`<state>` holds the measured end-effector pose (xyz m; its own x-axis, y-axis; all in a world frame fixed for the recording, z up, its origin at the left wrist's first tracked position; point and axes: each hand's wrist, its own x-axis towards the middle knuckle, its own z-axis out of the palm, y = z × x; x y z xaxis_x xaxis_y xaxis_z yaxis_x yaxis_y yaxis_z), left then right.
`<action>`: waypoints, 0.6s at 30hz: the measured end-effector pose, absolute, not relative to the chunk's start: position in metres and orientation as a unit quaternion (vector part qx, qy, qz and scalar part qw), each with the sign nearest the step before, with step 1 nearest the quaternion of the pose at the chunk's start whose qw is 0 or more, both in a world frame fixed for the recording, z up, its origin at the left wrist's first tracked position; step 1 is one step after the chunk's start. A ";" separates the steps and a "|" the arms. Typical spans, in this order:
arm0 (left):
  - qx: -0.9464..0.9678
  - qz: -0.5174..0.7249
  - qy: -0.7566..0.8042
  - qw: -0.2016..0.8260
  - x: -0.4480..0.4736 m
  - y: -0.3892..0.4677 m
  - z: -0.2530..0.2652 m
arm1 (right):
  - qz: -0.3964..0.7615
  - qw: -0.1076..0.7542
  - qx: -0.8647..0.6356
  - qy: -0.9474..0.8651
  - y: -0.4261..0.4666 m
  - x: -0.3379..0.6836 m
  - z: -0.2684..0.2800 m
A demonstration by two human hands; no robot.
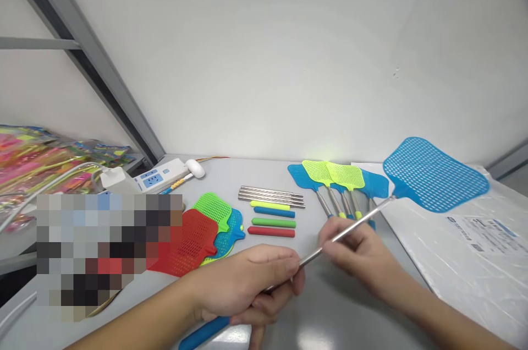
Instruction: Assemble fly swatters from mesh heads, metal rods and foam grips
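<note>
Lying at the far left were bright plastic-wrapped packets (37,168), and beside them, on the desk (223,174), a power strip (171,169) and a white mouse (195,168). Loose swatter heads overlapped next: a red head (192,240) in front, a green head (212,208) behind, a blue head (234,223) to the right. Near the front edge, a blue grip (204,334) showed below the left hand (256,278), which was clamped around the lower rod of the blue swatter (433,174) — its fingers hid where rod and grip met. Farther back lay metal rods (270,196) and 4 coloured grips (273,223). The right hand (357,251) pinched the same rod higher up, so the swatter slanted above the desk, its head up at the right, past the stacked swatters (345,175) and in front of a white package (490,278).

Judging by the grasp, the step was working along the rod; doing it well called for a firm left hand, a lighter right pinch, and force kept in line with the metal — any sideways push might have bent it. The broad head also needed room, lest it catch the stack.
</note>
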<state>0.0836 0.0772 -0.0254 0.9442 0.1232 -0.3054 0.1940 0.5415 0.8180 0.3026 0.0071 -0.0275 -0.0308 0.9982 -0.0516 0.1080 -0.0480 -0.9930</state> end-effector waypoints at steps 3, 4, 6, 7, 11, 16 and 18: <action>0.491 -0.042 0.158 0.856 0.086 0.074 -0.026 | 0.540 0.397 -0.508 -0.542 0.000 0.286 -0.026; 0.495 -0.044 0.159 0.853 0.086 0.074 -0.026 | 0.543 0.393 -0.503 -0.545 -0.001 0.284 -0.026; 0.501 -0.042 0.163 0.849 0.085 0.075 -0.027 | 0.527 0.401 -0.507 -0.552 0.000 0.287 -0.027; 0.504 -0.042 0.161 0.848 0.084 0.076 -0.027 | 0.515 0.409 -0.512 -0.553 0.002 0.291 -0.028; 0.520 -0.046 0.144 0.840 0.078 0.085 -0.025 | 0.483 0.478 -0.531 -0.507 0.010 0.322 -0.031; 0.520 -0.050 0.130 0.843 0.075 0.091 -0.021 | 0.473 0.538 -0.489 -0.497 0.012 0.353 -0.030; 0.511 -0.051 0.133 0.848 0.075 0.091 -0.022 | 0.479 0.528 -0.479 -0.511 0.013 0.353 -0.030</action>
<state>0.0746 0.0908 -0.0217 0.9594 0.0501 -0.2774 0.2219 0.4730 0.8527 0.3535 0.0126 -0.0303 0.0178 0.9966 0.0805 -0.0161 0.0808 -0.9966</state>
